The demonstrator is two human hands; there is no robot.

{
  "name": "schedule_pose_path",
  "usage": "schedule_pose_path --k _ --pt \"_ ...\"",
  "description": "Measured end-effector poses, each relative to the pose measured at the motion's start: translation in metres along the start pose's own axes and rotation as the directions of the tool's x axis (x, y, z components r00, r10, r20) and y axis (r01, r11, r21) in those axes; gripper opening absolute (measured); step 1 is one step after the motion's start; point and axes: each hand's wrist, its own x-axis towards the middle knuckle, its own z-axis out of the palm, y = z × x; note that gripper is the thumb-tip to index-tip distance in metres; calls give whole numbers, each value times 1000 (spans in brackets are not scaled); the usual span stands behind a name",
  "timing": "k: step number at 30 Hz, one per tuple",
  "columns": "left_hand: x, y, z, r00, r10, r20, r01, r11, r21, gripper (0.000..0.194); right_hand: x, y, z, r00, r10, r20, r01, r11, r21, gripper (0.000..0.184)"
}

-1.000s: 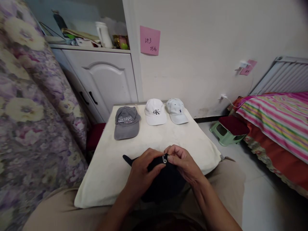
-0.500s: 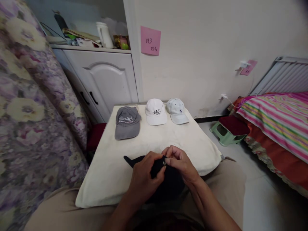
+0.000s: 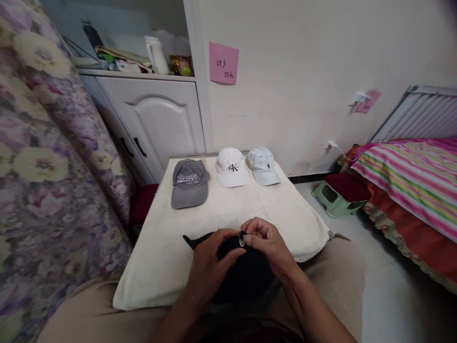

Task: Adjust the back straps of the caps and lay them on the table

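Note:
A black cap [image 3: 246, 278] lies at the near edge of the cloth-covered table [image 3: 171, 267], its strap end sticking out to the left. My left hand [image 3: 210, 264] grips the cap's back strap, fingers curled round it. My right hand [image 3: 269, 245] pinches the strap at a small metal buckle [image 3: 242, 241]. Both hands meet over the buckle. At the far side of the table lie a grey cap [image 3: 189, 182], a white cap with a black logo [image 3: 232, 166] and a pale blue cap [image 3: 262, 165], side by side.
A white cabinet [image 3: 153, 119] with a cluttered shelf stands behind the table. Floral fabric [image 3: 46, 166] fills the left. A pink note [image 3: 223, 63] hangs on the wall. A green stool [image 3: 337, 195] and a striped bed [image 3: 414, 176] are to the right.
Both hands stay on the black cap's strap and buckle, shifting slightly; the fingers have worked closer together. The three caps at the back have not moved.

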Motion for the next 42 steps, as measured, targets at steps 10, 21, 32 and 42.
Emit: schedule_pose_path --k 10,21,32,42 --pt "-2 6 5 1000 -6 19 5 999 39 14 0 -5 -3 999 -17 33 20 997 -74 18" --pt "-1 -7 4 972 178 151 -208 954 216 19 0 -8 -4 997 -4 83 24 971 -236 16" --pt "3 -7 -1 967 167 193 -215 940 265 20 -2 -15 -4 973 -227 29 220 891 -398 10" --pt "2 -9 5 968 154 198 -219 904 368 19 -7 -9 0 965 -256 -62 170 786 -594 13"
